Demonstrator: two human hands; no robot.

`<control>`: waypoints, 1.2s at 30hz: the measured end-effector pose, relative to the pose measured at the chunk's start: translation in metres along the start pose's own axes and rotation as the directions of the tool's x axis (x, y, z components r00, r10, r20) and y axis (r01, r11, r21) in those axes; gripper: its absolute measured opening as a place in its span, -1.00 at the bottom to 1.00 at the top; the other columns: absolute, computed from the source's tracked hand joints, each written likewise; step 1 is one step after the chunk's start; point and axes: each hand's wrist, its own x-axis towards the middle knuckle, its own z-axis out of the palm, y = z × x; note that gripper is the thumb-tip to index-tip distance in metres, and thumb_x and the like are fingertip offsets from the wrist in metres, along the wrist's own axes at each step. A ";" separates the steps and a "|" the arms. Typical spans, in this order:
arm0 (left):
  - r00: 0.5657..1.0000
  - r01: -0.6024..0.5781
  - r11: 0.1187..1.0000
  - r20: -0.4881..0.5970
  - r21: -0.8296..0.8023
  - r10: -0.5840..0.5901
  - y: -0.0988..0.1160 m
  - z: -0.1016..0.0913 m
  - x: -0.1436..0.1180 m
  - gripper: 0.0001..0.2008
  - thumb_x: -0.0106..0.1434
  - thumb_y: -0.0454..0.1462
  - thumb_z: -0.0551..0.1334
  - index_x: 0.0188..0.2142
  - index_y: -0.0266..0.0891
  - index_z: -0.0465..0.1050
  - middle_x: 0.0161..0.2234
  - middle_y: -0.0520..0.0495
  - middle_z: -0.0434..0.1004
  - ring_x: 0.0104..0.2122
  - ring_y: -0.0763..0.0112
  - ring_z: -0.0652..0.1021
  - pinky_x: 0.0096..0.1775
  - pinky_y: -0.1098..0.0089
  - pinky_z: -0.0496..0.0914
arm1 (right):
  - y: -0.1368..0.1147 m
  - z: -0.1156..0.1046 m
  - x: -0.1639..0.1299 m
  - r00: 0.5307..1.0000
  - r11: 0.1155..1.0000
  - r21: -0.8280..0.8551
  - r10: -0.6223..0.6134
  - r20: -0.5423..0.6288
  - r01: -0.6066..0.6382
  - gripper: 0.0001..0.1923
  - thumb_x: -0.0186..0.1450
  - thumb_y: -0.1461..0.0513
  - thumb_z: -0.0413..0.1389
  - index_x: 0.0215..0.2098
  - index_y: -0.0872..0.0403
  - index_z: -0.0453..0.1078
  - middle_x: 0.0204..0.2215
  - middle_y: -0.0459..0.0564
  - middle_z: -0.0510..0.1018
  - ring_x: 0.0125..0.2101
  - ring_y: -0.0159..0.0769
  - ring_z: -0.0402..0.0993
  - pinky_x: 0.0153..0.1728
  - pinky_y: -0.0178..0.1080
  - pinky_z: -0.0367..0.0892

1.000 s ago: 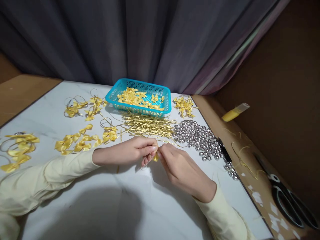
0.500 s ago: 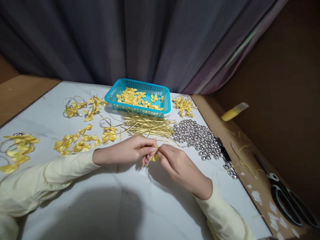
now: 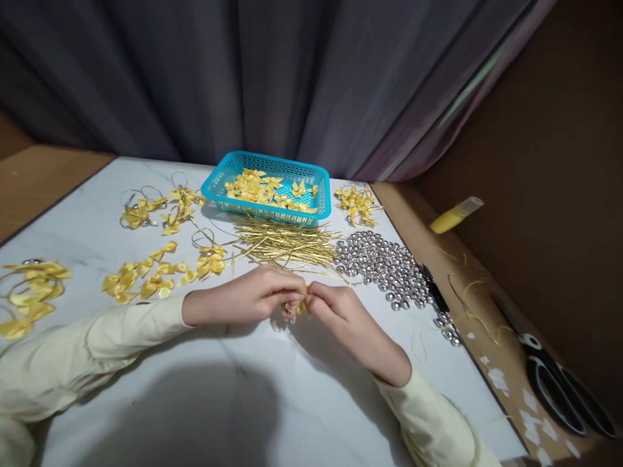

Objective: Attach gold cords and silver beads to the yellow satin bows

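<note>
My left hand (image 3: pixel 265 295) and my right hand (image 3: pixel 343 318) meet fingertip to fingertip above the white table. Between them they pinch a yellow ribbon bow (image 3: pixel 302 306), mostly covered by the fingers. Just beyond the hands lies a loose bundle of gold cords (image 3: pixel 287 242). Silver beads (image 3: pixel 384 266) are spread in a pile to the right of the cords. Several yellow bows (image 3: pixel 158 284) lie in a group near my left forearm.
A turquoise basket (image 3: pixel 325 191) holding yellow bows stands at the back. Cord loops with bows (image 3: pixel 36 295) lie at the left. Scissors (image 3: pixel 555 389), white scraps (image 3: pixel 497 381) and a yellow tube (image 3: pixel 452 217) are along the right edge; a curtain (image 3: pixel 272 78) hangs behind.
Both hands stay together on the bow, with small shifts of the fingers. The whole view has moved slightly.
</note>
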 end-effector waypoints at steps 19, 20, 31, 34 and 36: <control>0.985 0.172 0.914 0.093 -0.367 -0.148 0.005 -0.012 0.000 -0.73 0.35 -0.30 -0.02 -0.42 -0.30 0.34 -0.44 0.01 0.46 -0.38 0.50 0.49 -0.27 0.49 0.34 | 0.007 -0.022 -0.006 0.923 0.905 -0.231 -0.380 -0.065 0.357 -0.93 0.30 0.31 0.00 -0.22 0.10 0.24 -0.26 -0.01 0.39 -0.22 -0.36 0.29 -0.20 -0.27 0.24; 0.985 0.172 0.913 0.090 -0.369 -0.149 0.006 -0.012 0.000 -0.74 0.35 -0.30 -0.02 -0.43 -0.29 0.34 -0.45 0.01 0.46 -0.38 0.51 0.49 -0.27 0.49 0.34 | 0.008 -0.022 -0.006 0.923 0.906 -0.229 -0.379 -0.066 0.355 -0.93 0.29 0.31 0.01 -0.23 0.10 0.24 -0.26 -0.01 0.39 -0.22 -0.35 0.29 -0.20 -0.26 0.25; 0.981 0.176 0.920 0.143 -0.351 -0.133 0.007 -0.017 -0.001 -0.76 0.33 -0.30 -0.01 -0.40 -0.29 0.34 -0.41 -0.02 0.44 -0.36 0.48 0.46 -0.27 0.47 0.33 | 0.008 -0.023 -0.002 0.932 0.925 -0.192 -0.350 -0.091 0.329 -0.92 0.28 0.30 0.04 -0.38 0.11 0.32 -0.46 -0.08 0.44 -0.40 -0.41 0.34 -0.36 -0.31 0.26; 0.968 0.216 0.923 0.191 -0.320 -0.161 0.008 -0.020 -0.001 -0.77 0.33 -0.30 -0.01 -0.35 -0.29 0.39 -0.36 -0.03 0.45 -0.31 0.46 0.46 -0.23 0.46 0.33 | 0.007 -0.023 -0.003 0.916 0.912 -0.217 -0.380 -0.125 0.349 -0.90 0.29 0.32 0.01 -0.38 0.12 0.33 -0.48 -0.07 0.43 -0.42 -0.40 0.32 -0.36 -0.30 0.24; 0.960 0.242 0.914 0.218 -0.325 -0.177 0.008 -0.021 -0.001 -0.76 0.34 -0.28 -0.01 -0.32 -0.27 0.41 -0.30 -0.04 0.48 -0.26 0.44 0.46 -0.18 0.45 0.33 | 0.008 -0.022 -0.002 0.899 0.897 -0.237 -0.412 -0.149 0.372 -0.89 0.30 0.34 -0.01 -0.37 0.12 0.32 -0.48 -0.05 0.42 -0.42 -0.39 0.30 -0.37 -0.29 0.24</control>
